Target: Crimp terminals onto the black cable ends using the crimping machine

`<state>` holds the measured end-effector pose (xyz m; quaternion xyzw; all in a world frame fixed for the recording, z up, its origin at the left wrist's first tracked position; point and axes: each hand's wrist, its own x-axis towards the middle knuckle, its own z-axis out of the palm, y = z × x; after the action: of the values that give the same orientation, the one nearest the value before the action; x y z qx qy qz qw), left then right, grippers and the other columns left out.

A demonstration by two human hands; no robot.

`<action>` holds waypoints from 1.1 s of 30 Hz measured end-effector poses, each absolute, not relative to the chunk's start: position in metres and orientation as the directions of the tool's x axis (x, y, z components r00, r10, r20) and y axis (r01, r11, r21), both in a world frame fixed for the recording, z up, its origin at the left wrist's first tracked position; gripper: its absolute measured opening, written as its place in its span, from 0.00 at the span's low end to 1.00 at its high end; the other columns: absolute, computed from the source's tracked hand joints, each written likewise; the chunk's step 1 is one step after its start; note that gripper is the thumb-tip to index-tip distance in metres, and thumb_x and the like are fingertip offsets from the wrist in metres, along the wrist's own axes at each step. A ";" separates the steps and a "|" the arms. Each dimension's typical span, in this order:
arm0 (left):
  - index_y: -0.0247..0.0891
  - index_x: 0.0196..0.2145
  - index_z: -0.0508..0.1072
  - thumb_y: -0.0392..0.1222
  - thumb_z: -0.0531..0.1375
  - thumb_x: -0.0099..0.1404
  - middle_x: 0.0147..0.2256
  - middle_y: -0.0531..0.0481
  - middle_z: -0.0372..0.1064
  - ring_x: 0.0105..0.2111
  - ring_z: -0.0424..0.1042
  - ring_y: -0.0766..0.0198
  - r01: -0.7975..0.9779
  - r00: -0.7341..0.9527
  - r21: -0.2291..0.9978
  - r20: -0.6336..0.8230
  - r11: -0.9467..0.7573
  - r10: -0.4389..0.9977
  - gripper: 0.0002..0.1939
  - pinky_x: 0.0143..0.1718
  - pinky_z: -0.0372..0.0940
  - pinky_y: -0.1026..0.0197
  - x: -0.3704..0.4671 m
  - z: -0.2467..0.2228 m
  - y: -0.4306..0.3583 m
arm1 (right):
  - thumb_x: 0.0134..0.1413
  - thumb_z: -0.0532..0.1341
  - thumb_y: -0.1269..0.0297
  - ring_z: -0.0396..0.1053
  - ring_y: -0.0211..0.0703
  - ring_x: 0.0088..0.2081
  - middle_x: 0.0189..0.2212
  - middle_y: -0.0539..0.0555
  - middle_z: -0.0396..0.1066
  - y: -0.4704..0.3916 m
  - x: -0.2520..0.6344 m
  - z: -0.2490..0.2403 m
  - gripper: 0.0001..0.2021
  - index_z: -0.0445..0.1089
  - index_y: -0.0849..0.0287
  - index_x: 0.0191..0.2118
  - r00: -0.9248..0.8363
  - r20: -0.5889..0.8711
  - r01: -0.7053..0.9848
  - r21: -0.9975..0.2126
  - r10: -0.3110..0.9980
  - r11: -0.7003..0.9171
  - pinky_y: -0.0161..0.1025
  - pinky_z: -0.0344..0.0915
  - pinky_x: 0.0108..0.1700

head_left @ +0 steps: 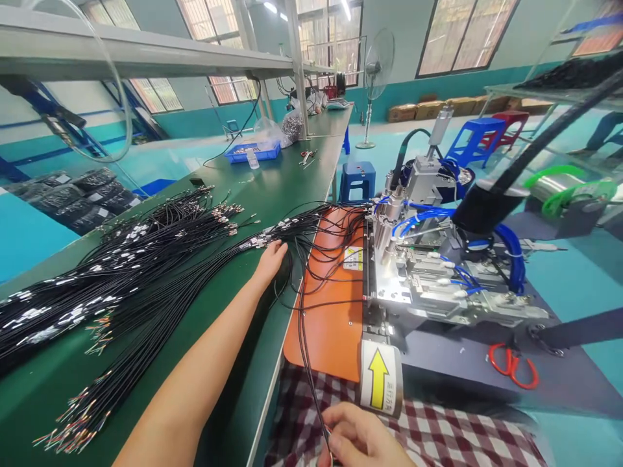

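My left hand [271, 257] reaches across the bench to a bundle of thin black cables [228, 251], its fingers curled on the cables near their white labels. The fanned stripped ends [73, 421] of this bundle show coloured wires at the lower left. Low in the view, my right hand [363, 436] is closed around a couple of black cables [305, 344] that run down from the bench edge over an orange plate [331, 324]. The tips of these cables are partly hidden by my fingers. More cables lie across the plate towards the machine [413, 259].
A larger pile of black cables [146, 253] covers the bench's left side. Farther back are a blue tray [253, 152] and scissors [306, 155]. Red-handled scissors [513, 366] lie on the machine's base. A curved guard with a yellow arrow [381, 377] stands near my right hand.
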<state>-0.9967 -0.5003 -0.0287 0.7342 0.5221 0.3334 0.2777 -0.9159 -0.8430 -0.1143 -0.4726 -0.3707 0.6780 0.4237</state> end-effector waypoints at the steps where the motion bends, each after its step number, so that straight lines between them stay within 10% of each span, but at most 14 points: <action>1: 0.34 0.49 0.69 0.46 0.56 0.69 0.44 0.45 0.70 0.40 0.72 0.60 0.573 0.256 0.756 0.200 -0.315 0.946 0.16 0.41 0.69 0.53 -0.990 -0.027 -0.505 | 0.49 0.60 0.38 0.63 0.33 0.19 0.27 0.52 0.75 -0.843 -0.916 -0.110 0.28 0.62 0.59 0.44 -0.207 -0.331 -0.234 -0.897 0.921 -0.375 0.31 0.55 0.23; 9: 0.38 0.38 0.71 0.39 0.57 0.66 0.42 0.47 0.68 0.46 0.64 0.57 0.547 0.542 0.524 0.372 -0.653 0.753 0.05 0.53 0.58 0.55 -1.026 0.010 -0.606 | 0.49 0.62 0.47 0.62 0.31 0.19 0.29 0.51 0.73 -0.850 -0.906 -0.085 0.23 0.62 0.61 0.43 -0.162 -0.367 -0.355 -0.844 0.916 -0.401 0.33 0.58 0.26; 11: 0.38 0.37 0.71 0.36 0.52 0.68 0.37 0.47 0.70 0.40 0.66 0.59 0.207 0.947 0.224 0.200 -0.952 0.253 0.07 0.46 0.61 0.56 -1.043 0.013 -0.645 | 0.48 0.64 0.49 0.61 0.31 0.20 0.27 0.48 0.71 -0.853 -0.904 -0.086 0.24 0.62 0.60 0.44 -0.129 -0.365 -0.396 -0.833 0.922 -0.386 0.33 0.58 0.26; 14: 0.36 0.45 0.69 0.31 0.47 0.70 0.44 0.42 0.70 0.44 0.67 0.57 -0.128 0.989 -0.014 -0.082 -0.992 -0.126 0.13 0.47 0.62 0.55 -1.056 0.005 -0.680 | 0.46 0.66 0.51 0.61 0.32 0.19 0.24 0.45 0.67 -0.854 -0.902 -0.082 0.25 0.61 0.60 0.46 -0.086 -0.377 -0.444 -0.814 0.922 -0.374 0.33 0.58 0.24; 20: 0.36 0.43 0.69 0.30 0.46 0.70 0.42 0.41 0.71 0.45 0.68 0.57 -0.161 0.986 -0.109 0.016 -0.981 -0.163 0.13 0.49 0.65 0.53 -1.056 -0.013 -0.678 | 0.49 0.64 0.49 0.63 0.33 0.20 0.25 0.47 0.70 -0.856 -0.895 -0.063 0.25 0.62 0.60 0.47 -0.081 -0.371 -0.442 -0.819 0.925 -0.367 0.34 0.59 0.25; 33: 0.35 0.44 0.67 0.28 0.51 0.67 0.34 0.46 0.73 0.35 0.70 0.61 -0.113 0.822 0.125 0.570 -0.986 -0.022 0.10 0.38 0.66 0.57 -0.984 0.025 -0.705 | 0.54 0.58 0.67 0.69 0.37 0.25 0.34 0.54 0.76 -0.840 -0.915 -0.078 0.22 0.66 0.58 0.57 -0.246 -0.345 -0.162 -0.907 0.906 -0.389 0.33 0.65 0.29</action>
<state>-0.9843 -0.7046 0.0253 0.9513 -0.0353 0.2965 0.0767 -0.9149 -0.8404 -0.0777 -0.4747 -0.3920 0.6849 0.3897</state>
